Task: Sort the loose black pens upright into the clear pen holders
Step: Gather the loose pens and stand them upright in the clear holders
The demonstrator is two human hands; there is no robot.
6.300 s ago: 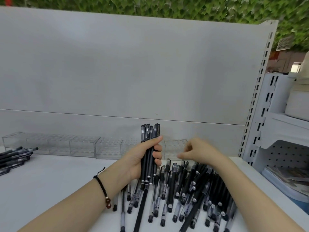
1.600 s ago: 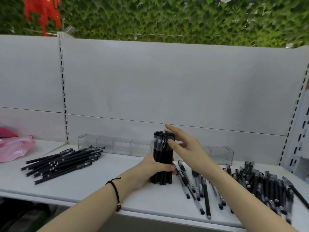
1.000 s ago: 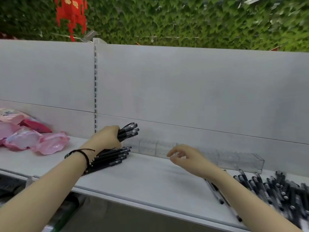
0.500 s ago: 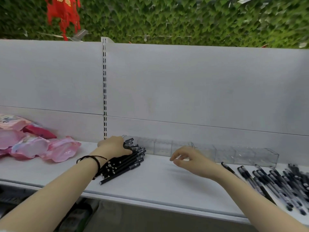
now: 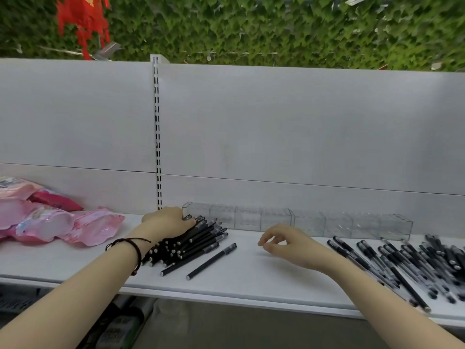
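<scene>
On the shelf (image 5: 251,275), black pens (image 5: 196,244) at lower centre-left are covered by the left hand (image 5: 166,221), grip undeterminable; the right hand (image 5: 286,244) is loosely curled, empty. Pens are judged light, stiff, slippery; mid-barrel grasping is advised.

white shelf (image 5: 251,278) | white back panel (image 5: 276,122) | green leaf wall (image 5: 251,26) | red hanging ornament (image 5: 80,18)

Soft, even light is falling from above, leaving the white back panel (image 5: 276,127) bright and almost flat. Only faint shadows are pooling under the right hand (image 5: 284,244) and beside the pen pile (image 5: 191,243). The wide lens is bowing the shelf (image 5: 251,275) edge toward both sides. The loose pens (image 5: 415,263) at the right are smearing with motion blur, and the leafy wall (image 5: 251,28) is looking soft and slightly streaked.
</scene>
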